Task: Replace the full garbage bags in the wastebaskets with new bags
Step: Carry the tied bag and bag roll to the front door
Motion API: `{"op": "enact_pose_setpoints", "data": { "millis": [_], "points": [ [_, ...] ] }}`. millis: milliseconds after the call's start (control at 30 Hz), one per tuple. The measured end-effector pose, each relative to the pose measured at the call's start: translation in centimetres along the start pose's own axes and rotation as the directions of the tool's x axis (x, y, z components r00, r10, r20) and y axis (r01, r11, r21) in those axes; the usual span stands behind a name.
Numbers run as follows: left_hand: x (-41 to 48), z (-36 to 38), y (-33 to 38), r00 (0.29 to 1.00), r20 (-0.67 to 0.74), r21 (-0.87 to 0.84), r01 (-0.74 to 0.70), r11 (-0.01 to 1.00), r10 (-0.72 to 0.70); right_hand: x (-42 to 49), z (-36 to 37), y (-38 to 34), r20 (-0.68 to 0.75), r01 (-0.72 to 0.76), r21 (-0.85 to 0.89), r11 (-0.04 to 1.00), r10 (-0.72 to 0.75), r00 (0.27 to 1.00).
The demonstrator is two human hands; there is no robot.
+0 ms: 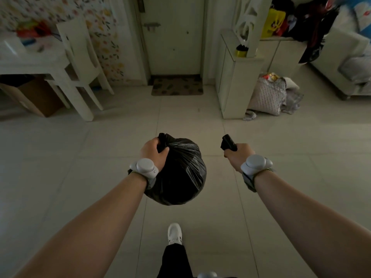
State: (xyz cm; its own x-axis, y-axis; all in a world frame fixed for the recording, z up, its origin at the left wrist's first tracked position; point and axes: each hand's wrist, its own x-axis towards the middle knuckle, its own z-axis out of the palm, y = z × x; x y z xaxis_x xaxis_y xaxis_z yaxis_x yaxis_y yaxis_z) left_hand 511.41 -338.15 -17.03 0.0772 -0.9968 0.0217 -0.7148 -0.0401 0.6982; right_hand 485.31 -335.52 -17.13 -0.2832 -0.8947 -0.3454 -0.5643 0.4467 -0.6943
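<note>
My left hand (153,152) grips the gathered neck of the full black garbage bag (181,173) — it hangs clear of the floor, below and right of that grip. My right hand (237,155) clenches a folded new bag (227,143); no wastebasket in view.

Dim, greenish indoor light, dark vignetted corners, wide-angle bending at edges, soft blur throughout

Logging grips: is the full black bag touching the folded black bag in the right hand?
Apart. Head view shows floor tiles between full bag and folded bag.
</note>
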Motion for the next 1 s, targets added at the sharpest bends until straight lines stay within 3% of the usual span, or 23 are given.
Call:
{"op": "enact_pose_setpoints", "data": {
  "millis": [333, 567, 1000],
  "points": [
    [22.6, 2.5, 1.4, 0.991, 0.1, 0.062, -0.091, 0.994, 0.085, 18.9, 0.5, -9.1, -0.038, -0.029, 0.001, 1.0, 0.029, 0.999],
    [34.5, 5.6, 3.2, 0.984, 0.141, 0.146, -0.129, 0.981, 0.109, 29.0, -0.2, -11.3, -0.004, -0.057, 0.006, 0.998, 0.057, 0.998],
    [56.5, 13.4, 9.3, 0.991, 0.132, 0.06, -0.025, 0.998, 0.017, 53.8, -6.7, -17.7, 0.026, -0.063, -0.07, 0.996, 0.065, 0.998]
  ]
}}
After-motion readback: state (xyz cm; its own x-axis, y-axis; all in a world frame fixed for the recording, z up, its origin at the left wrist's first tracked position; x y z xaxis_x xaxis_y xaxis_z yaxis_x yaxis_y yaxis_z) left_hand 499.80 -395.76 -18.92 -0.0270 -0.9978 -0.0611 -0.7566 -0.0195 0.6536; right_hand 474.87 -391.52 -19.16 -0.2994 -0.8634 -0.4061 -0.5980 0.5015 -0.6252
